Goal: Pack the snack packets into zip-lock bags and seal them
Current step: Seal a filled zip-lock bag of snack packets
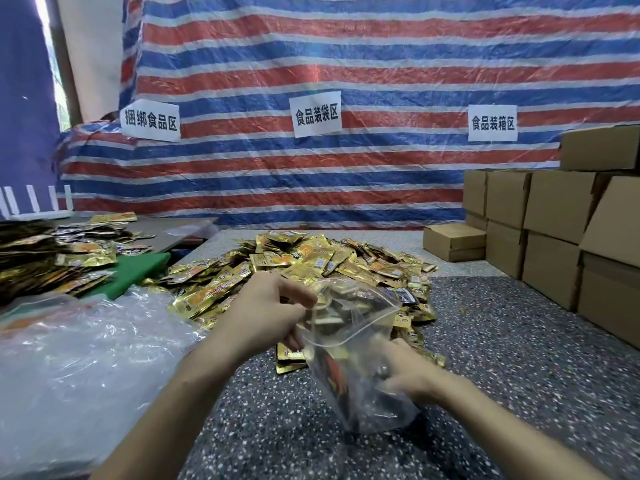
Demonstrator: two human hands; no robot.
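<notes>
My left hand (270, 311) pinches the mouth of the crinkly clear zip-lock bag (349, 327), and my right hand (410, 374) grips its side. Glossy gold snack packets (311, 258) are heaped just behind on the speckled table (502, 341), below a striped tarp (346, 64).

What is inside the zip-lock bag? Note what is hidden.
Snack packets, gold and dark, show through the bag. Their count is hidden: creased, glaring plastic blurs the lower ones.
</notes>
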